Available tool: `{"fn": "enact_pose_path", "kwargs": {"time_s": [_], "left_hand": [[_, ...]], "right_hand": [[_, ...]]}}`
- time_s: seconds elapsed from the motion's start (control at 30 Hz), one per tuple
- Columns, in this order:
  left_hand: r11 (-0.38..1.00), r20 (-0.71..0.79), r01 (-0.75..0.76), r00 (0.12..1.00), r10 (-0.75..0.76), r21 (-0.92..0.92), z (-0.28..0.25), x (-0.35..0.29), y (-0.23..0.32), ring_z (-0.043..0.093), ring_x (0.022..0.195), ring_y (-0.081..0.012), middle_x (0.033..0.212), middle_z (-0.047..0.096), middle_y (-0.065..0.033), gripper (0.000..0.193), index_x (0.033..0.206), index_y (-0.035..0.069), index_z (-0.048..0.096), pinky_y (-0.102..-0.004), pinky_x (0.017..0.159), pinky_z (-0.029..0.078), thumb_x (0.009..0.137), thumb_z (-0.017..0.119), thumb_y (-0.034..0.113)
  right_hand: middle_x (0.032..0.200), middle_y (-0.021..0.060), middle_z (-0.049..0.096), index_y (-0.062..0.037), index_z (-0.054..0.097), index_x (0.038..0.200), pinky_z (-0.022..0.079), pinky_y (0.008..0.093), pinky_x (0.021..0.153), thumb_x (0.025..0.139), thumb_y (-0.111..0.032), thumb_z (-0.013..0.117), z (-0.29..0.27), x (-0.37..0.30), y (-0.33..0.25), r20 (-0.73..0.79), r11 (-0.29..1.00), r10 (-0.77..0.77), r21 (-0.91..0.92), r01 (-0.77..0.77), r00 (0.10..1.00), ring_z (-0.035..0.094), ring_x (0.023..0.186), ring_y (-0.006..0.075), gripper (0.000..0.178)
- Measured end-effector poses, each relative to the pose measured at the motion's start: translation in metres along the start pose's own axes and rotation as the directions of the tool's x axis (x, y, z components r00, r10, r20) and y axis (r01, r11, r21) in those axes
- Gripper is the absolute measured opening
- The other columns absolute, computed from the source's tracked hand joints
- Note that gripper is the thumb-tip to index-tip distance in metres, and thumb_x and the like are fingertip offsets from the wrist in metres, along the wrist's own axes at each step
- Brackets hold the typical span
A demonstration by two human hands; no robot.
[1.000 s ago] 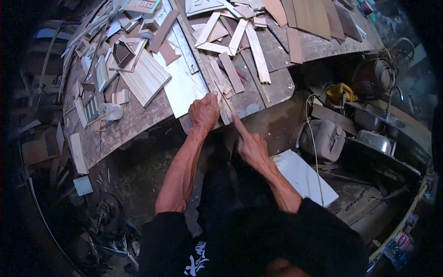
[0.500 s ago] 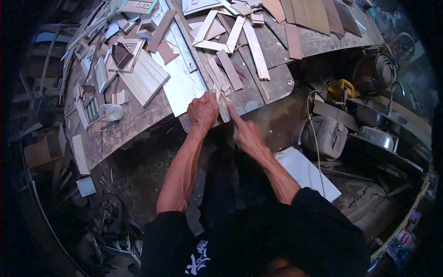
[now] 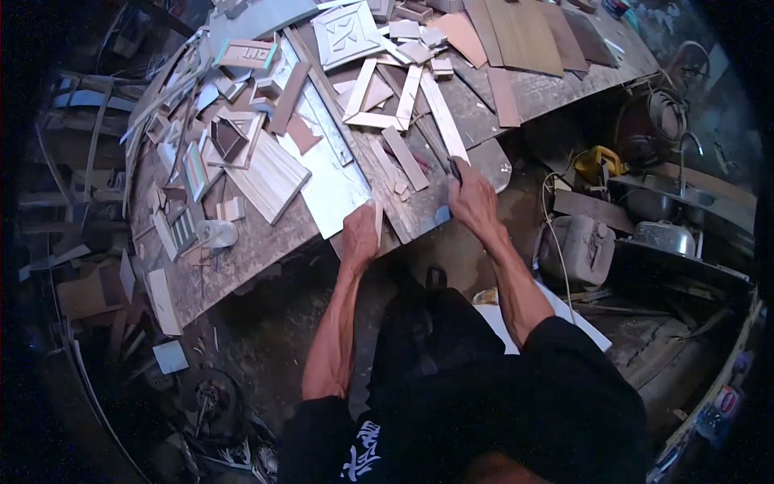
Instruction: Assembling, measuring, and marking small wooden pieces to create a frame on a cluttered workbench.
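Observation:
Near the front edge of the cluttered workbench, my left hand is closed with a narrow pale wood strip upright at its thumb side. My right hand is farther right at the bench edge, its fingers curled around a small dark object whose kind I cannot make out. Just beyond its fingertips ends a long pale wooden slat. Between the hands lie a brown wood strip and small wood offcuts. A white board lies beside my left hand.
A three-sided pale wood frame and a carved white panel lie farther back. Striped board, white cup and scraps crowd the left. Right of the bench stand a grey jerrycan, a hanging cable and a sink.
My right hand has moved away from the left hand, rightward along the bench edge, and its extended index finger has curled in around the dark object. The whole view has shifted slightly.

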State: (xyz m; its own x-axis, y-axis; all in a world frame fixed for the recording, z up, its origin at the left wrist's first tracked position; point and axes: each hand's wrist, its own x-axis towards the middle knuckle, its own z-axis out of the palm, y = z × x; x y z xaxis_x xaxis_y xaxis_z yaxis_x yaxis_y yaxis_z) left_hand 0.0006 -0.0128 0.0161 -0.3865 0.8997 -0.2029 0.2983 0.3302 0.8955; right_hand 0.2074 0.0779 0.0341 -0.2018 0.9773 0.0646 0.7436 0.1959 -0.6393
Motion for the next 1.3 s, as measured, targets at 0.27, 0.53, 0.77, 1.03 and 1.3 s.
{"fn": "enact_pose_path", "kwargs": {"time_s": [0.27,0.53,0.77,1.03,1.3], "left_hand": [[0.967,0.010,0.071,0.997,-0.070,-0.244,-0.019,0.004,-0.050,0.044,0.040,-0.0149,0.054,0.047,-0.0026,0.039,0.076,0.003,0.055,-0.0298,0.037,0.036,0.096,0.040,0.034],[0.972,-0.029,-0.005,1.000,-0.002,-0.235,-0.030,-0.001,-0.010,0.038,0.058,-0.0111,0.059,0.042,-0.0017,0.038,0.067,0.001,0.048,-0.0310,0.054,0.034,0.095,0.046,0.026],[0.980,-0.019,0.003,1.000,-0.007,-0.200,-0.035,0.004,-0.005,0.030,0.059,-0.0086,0.059,0.031,0.0028,0.047,0.060,0.004,0.037,-0.0296,0.051,0.028,0.095,0.052,0.030],[0.928,0.103,0.082,0.994,-0.047,-0.364,-0.032,0.021,0.006,0.037,0.062,-0.0071,0.063,0.040,0.0022,0.032,0.073,0.004,0.047,-0.0257,0.054,0.033,0.098,0.045,0.025],[0.660,0.238,0.436,0.897,-0.372,-0.612,-0.019,0.032,0.056,0.032,0.041,-0.0100,0.054,0.037,0.0017,0.036,0.080,0.007,0.050,-0.0261,0.041,0.032,0.097,0.043,0.039]], "right_hand": [[0.107,0.0246,0.052,-0.0037,0.049,0.123,0.048,0.0508,0.079,0.080,-0.023,0.057,0.042,0.045,-0.032,-0.031,0.991,0.134,-0.026,-0.135,0.991,0.057,0.094,0.0434,0.047],[0.098,0.0236,0.053,-0.0021,0.052,0.110,0.046,0.0517,0.079,0.079,-0.021,0.055,0.040,0.067,-0.004,-0.185,0.950,0.255,-0.134,-0.282,0.949,0.055,0.095,0.0413,0.037],[0.104,0.0217,0.047,-0.0022,0.060,0.101,0.045,0.0473,0.080,0.077,-0.019,0.057,0.035,0.063,-0.025,-0.215,0.969,0.089,-0.206,-0.134,0.973,0.046,0.103,0.0393,0.029],[0.104,0.0218,0.049,0.0044,0.058,0.092,0.048,0.0472,0.076,0.076,-0.014,0.061,0.047,0.045,-0.046,-0.036,0.996,-0.031,-0.087,0.028,0.999,0.048,0.099,0.0374,0.024],[0.101,0.0240,0.061,-0.0013,0.049,0.117,0.046,0.0435,0.073,0.091,-0.013,0.041,0.012,0.053,-0.062,0.114,0.953,0.134,0.258,-0.159,0.984,0.060,0.087,0.0359,0.030]]}}
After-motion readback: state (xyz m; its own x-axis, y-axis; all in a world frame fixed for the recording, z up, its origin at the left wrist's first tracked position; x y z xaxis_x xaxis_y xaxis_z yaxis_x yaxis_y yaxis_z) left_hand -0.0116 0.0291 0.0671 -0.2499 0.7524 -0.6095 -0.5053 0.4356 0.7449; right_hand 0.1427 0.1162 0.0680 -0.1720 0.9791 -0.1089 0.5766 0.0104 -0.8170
